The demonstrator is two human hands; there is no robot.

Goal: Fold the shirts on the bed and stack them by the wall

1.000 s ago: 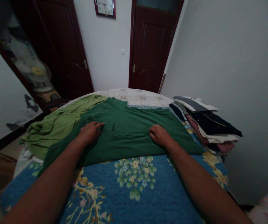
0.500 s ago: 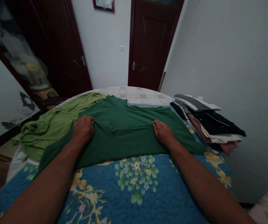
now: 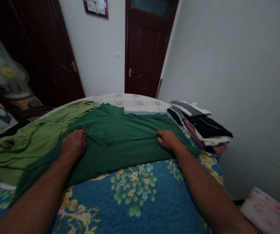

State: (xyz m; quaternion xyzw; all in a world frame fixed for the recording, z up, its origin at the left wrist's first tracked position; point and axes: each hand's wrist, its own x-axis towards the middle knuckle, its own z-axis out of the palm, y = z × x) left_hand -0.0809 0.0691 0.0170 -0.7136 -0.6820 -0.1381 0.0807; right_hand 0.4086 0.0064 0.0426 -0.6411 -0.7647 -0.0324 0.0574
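A dark green shirt (image 3: 122,143) lies spread across the table, with creases running between my two hands. My left hand (image 3: 74,142) is closed on the shirt's fabric toward its left part. On the right part, my right hand (image 3: 167,139) pinches the cloth between thumb and fingers. A light green garment (image 3: 35,136) lies rumpled to the left, partly under the dark green shirt. Beneath is a blue quilted cover (image 3: 140,191) printed with flowers.
Folded clothes (image 3: 203,126) are stacked at the table's right, near the wall. A patterned white tablecloth (image 3: 135,101) shows at the far rounded edge. A fan (image 3: 9,73) stands at the far left. A pink box-like object (image 3: 268,208) sits low at the right.
The view has turned slightly right, so the scene sits further left. My left hand has shifted a little leftward relative to the right one, both still gripping the shirt.
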